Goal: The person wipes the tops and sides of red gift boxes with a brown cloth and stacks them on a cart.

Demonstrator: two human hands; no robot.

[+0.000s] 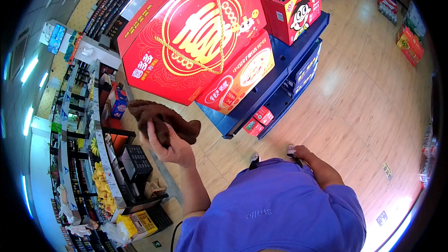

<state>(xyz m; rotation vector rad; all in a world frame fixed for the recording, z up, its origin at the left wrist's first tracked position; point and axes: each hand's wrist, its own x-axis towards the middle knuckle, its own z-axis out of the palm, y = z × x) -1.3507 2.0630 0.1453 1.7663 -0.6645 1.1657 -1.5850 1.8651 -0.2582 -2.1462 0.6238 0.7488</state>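
My left hand (173, 148) grips a bunched brown cloth (164, 122), raised beside a large red gift box (182, 42) with gold rope handles. The cloth is just below the box's lower edge; whether they touch I cannot tell. Under the gift box lies a flatter red carton (245, 77) with pictures of bowls, resting on a dark blue display shelf (224, 122). My right hand (301, 152) hangs low at my side, near my shoe, small in view; its fingers are not clear.
Red milk gift boxes (290, 10) stand farther along the blue shelf. On the left, a produce rack (112, 178) holds yellow fruit and bananas, with a yellow crate (140, 224) at its end. More cartons (409, 45) stand across the wood-look floor (353, 105).
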